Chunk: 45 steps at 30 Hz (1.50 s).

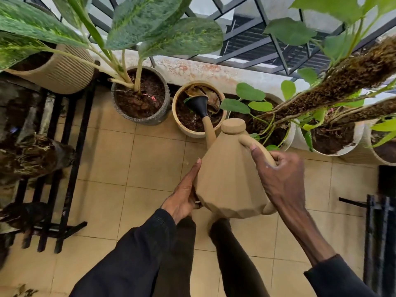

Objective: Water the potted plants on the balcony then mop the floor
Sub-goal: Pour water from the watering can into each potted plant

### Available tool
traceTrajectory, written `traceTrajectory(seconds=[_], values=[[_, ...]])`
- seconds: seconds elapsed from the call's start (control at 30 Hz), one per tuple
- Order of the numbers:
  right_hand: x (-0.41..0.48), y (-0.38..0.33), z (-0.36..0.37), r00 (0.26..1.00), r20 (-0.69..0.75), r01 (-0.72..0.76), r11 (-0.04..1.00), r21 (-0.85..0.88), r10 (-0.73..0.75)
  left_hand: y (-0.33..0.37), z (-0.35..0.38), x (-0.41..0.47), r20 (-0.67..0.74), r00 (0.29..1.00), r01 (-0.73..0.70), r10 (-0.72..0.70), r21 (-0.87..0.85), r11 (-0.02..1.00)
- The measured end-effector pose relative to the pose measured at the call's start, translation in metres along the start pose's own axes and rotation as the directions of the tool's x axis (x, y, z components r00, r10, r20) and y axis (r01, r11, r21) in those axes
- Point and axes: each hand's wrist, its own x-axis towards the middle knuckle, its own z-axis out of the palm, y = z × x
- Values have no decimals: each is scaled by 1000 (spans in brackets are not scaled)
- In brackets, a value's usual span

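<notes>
I hold a tan faceted watering can (229,181) above the tiled floor. My right hand (278,176) grips its curved handle. My left hand (185,194) presses flat against the can's lower left side. The can's black rose (198,105) reaches over the soil of a small tan pot (179,123) with a dry brown leaf in it. A grey pot (159,116) with a tall variegated plant stands to its left. White pots (295,138) with green climbers on mossy poles stand to the right.
A ribbed beige pot (62,76) sits on a black metal rack (68,168) at the left. A stained low wall (203,69) with a grey railing runs behind the pots. Another black metal frame (375,221) stands at the right. Beige floor tiles (102,211) lie underfoot.
</notes>
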Motion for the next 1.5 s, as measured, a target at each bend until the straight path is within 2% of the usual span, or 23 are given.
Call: traceTrajectory(seconds=[0.3, 0.57, 0.97, 1.23, 1.5], values=[[5, 14, -4, 999, 24, 36, 999, 27, -36, -7, 9, 9, -69, 997, -17, 15, -39, 999], [8, 32, -11, 990, 46, 135, 991, 14, -135, 0, 33, 6, -41, 999, 11, -16, -112, 994], [4, 58, -22, 992, 29, 126, 992, 30, -126, 2, 48, -2, -8, 997, 75, -77, -168, 983], [-1, 73, -21, 993, 118, 6, 988, 154, -25, -5, 32, 13, -24, 1000, -12, 10, -101, 995], [-17, 69, 6, 1000, -14, 29, 990, 135, -27, 5, 22, 4, -4, 988, -154, 154, -111, 982]])
